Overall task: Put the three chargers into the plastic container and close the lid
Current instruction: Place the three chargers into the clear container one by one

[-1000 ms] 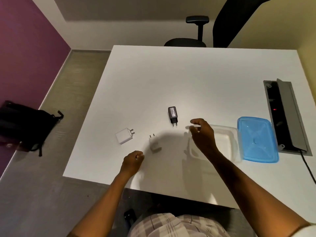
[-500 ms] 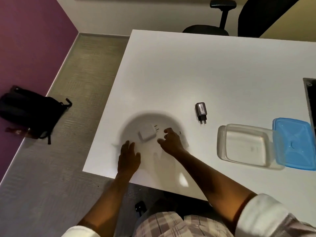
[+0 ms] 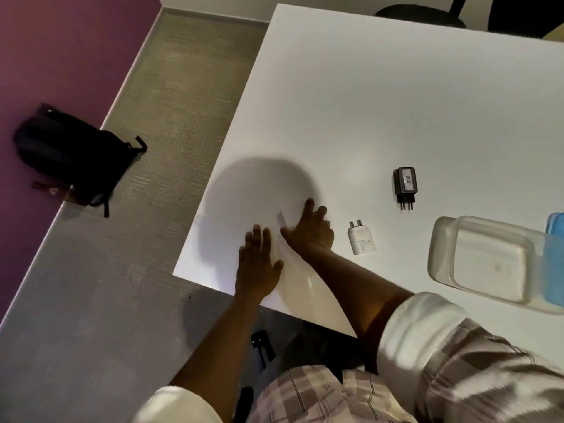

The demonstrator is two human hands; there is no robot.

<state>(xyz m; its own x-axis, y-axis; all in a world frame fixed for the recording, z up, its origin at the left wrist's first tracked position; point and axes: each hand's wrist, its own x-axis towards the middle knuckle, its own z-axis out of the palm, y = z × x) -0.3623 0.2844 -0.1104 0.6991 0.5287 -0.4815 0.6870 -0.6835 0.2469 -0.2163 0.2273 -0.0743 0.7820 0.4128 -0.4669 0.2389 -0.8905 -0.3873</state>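
My right hand (image 3: 309,235) lies over a white charger near the table's front-left corner. Only a pale sliver of that charger (image 3: 282,219) shows between thumb and fingers, and the hand is blurred, so the grip is unclear. A second white charger (image 3: 361,239) lies just right of that hand, prongs pointing away from me. Farther right and back is the black charger (image 3: 404,186). The clear plastic container (image 3: 442,261) stands open at the right, with its blue lid (image 3: 555,257) beside it at the frame edge. My left hand (image 3: 259,265) rests flat on the table, holding nothing.
The white table (image 3: 396,96) ends just behind my left hand, with its left edge close by. A black backpack (image 3: 73,154) lies on the floor against the purple wall. A dark office chair (image 3: 421,15) stands at the far side.
My right hand has moved left off the small white charger and onto the square white one. My left hand has slid forward, flat on the table. The camera has swung left and down.
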